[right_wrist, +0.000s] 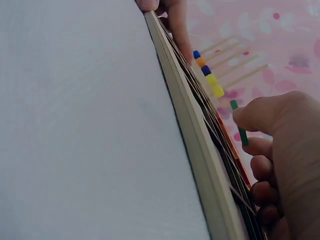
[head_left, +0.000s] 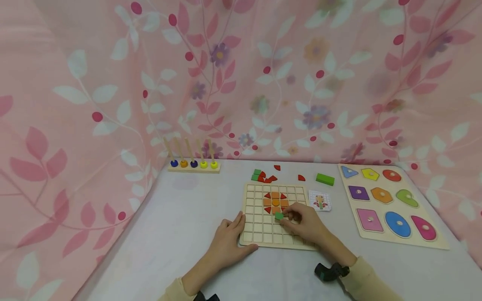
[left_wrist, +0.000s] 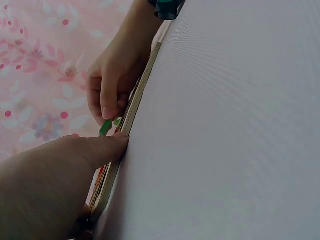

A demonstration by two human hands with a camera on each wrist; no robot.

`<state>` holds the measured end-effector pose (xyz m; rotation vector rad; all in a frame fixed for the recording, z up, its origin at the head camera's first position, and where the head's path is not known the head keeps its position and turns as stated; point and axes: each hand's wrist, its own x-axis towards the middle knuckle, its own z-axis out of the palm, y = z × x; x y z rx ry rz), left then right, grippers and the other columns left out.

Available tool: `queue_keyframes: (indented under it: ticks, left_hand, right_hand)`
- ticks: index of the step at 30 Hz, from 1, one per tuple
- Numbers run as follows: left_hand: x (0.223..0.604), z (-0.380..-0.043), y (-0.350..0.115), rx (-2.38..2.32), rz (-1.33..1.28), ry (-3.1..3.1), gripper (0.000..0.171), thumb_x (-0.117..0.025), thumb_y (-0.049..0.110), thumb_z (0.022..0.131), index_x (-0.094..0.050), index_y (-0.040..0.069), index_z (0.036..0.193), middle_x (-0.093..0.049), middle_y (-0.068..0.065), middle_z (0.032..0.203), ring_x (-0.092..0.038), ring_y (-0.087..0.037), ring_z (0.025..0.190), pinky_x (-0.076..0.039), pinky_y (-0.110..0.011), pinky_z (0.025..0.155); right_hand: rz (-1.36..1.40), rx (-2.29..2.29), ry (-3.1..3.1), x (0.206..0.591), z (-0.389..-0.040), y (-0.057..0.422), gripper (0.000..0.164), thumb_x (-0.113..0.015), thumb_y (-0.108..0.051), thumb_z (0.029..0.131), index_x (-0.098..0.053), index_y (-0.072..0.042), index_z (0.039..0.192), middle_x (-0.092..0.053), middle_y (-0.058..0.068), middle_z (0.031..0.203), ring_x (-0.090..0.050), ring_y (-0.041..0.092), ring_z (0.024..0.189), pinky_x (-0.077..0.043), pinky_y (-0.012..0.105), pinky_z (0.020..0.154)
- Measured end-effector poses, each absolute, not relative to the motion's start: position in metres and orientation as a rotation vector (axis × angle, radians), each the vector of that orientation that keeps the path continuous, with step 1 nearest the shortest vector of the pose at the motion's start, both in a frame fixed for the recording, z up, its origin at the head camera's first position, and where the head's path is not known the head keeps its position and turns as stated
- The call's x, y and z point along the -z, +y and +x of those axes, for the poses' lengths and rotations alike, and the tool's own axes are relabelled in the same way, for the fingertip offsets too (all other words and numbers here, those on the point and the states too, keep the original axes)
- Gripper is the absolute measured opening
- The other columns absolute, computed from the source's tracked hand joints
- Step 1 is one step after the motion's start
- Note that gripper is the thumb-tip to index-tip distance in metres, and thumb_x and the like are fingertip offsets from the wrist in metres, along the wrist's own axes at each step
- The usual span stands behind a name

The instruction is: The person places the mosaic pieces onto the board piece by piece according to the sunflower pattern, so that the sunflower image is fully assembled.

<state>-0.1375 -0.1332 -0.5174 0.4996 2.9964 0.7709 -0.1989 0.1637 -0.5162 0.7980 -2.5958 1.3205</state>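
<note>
A wooden grid board [head_left: 260, 234] lies on the white table. Orange squares, a round orange piece [head_left: 276, 202] and red triangles form a flower pattern in its upper middle. My right hand [head_left: 306, 221] pinches a small green square tile [head_left: 279, 216] between thumb and fingertips, right below the pattern. From the side, in the right wrist view, the green tile [right_wrist: 239, 122] stands tilted over the board. My left hand [head_left: 227, 242] rests at the board's lower left corner, fingers along the left edge and thumb [left_wrist: 112, 147] at the near edge.
Behind the board lie red quarter pieces [head_left: 268, 179], green squares [head_left: 256, 174] and a green block [head_left: 325, 179]. A pattern card [head_left: 320, 201] sits beside its right edge. A shape puzzle [head_left: 391, 213] occupies the right; a peg stand with beads [head_left: 193, 169] stands back left.
</note>
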Motion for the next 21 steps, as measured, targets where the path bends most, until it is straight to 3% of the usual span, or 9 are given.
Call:
queue_keyframes:
  ticks: [8,21]
  left_hand:
    - [0.5137,-0.1375,-0.1328,-0.779,0.508,2.991,0.104,-0.076,0.068,0.087,-0.044,0.001,0.159,-0.038,-0.012,0.169,-0.042,-0.015,0.1,-0.038,-0.03,0.08]
    - [0.5163,-0.1385,-0.1334,-0.771,0.513,2.991,0.104,-0.074,0.07,0.087,-0.044,0.002,0.16,-0.038,-0.012,0.169,-0.043,-0.016,0.1,-0.038,-0.03,0.08]
  right_hand:
    - [0.873,-1.154,-2.597,0.5191,-0.2,0.1628,0.021,-0.088,-0.023,0.089,-0.079,-0.017,0.106,-0.062,-0.01,0.088,-0.051,0.005,0.078,-0.044,0.023,0.067]
    - [0.819,-1.113,-2.587,0.5199,-0.1983,0.1569,0.019,-0.088,-0.019,0.088,-0.08,-0.014,0.104,-0.062,-0.01,0.09,-0.05,0.005,0.078,-0.044,0.023,0.066]
